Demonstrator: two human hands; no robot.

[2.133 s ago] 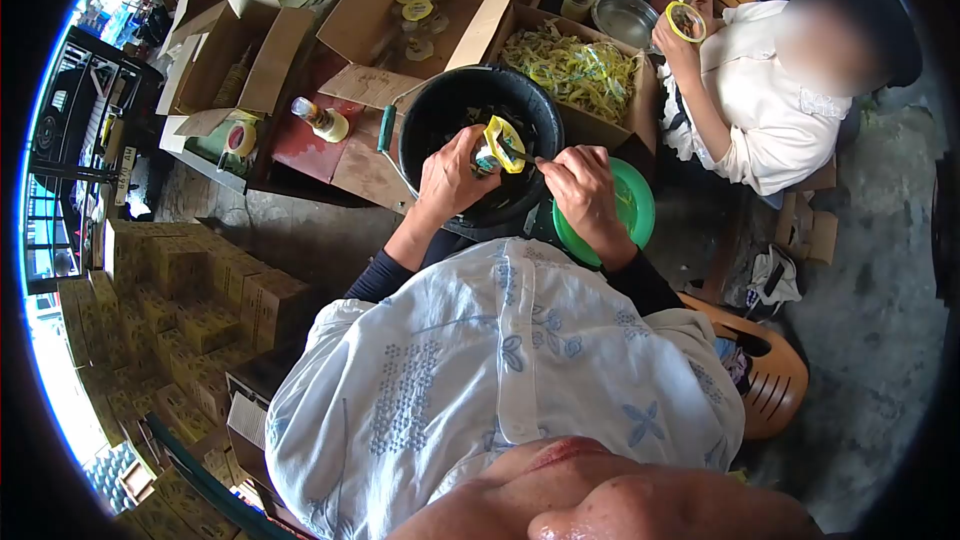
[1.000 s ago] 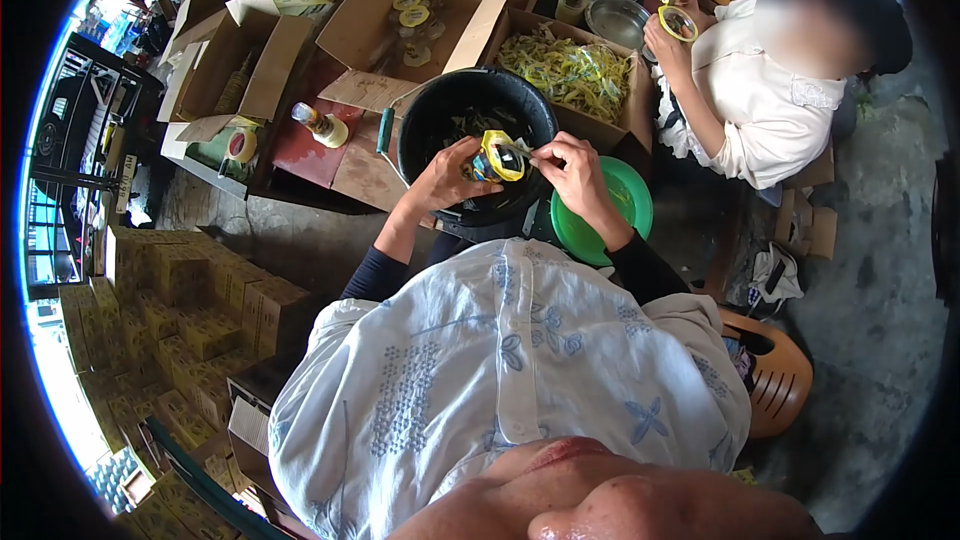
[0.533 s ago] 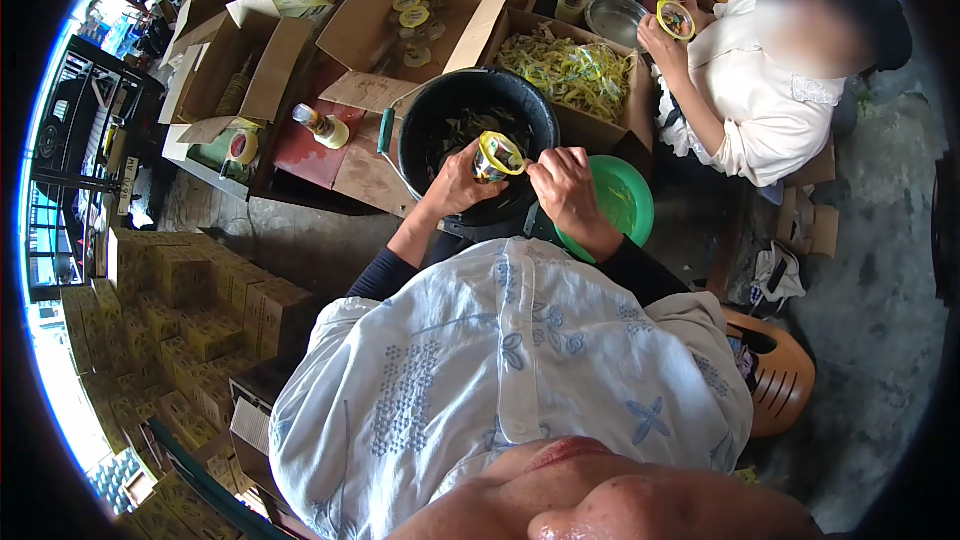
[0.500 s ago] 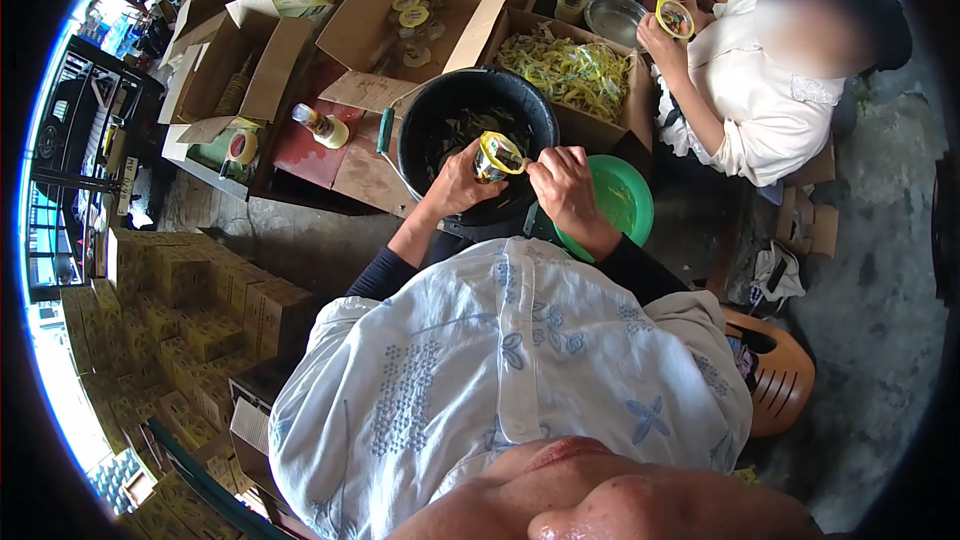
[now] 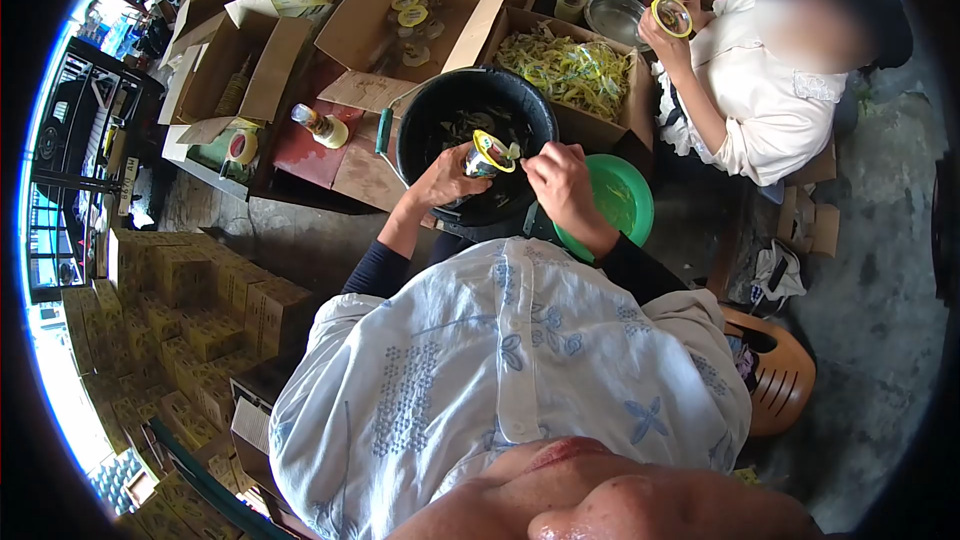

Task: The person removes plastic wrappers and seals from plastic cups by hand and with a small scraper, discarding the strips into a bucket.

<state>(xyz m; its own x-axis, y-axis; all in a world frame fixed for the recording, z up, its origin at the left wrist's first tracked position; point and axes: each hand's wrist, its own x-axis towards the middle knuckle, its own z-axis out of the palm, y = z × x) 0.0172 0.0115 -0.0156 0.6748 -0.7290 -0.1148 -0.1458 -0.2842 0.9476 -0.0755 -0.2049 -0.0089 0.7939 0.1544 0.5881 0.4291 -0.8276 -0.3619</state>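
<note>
Yellow-rimmed cup (image 5: pixel 482 164), one: tilted over the black bucket (image 5: pixel 430 105), your left hand (image 5: pixel 443 181) wrapped around it from 8 o'clock. Your right hand (image 5: pixel 562 183), at the bucket's 4 o'clock: fingertips pinched together just beside the cup's rim, on what you cannot tell. Farther out from the bucket: green basin (image 5: pixel 632 192), 4 o'clock; cardboard carton (image 5: pixel 643 112) of yellow strips (image 5: pixel 565 70), 2 o'clock.

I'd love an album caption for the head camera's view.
Over a round black bucket, the left hand holds a small yellow-rimmed plastic cup, the right hand close to its rim.
</note>
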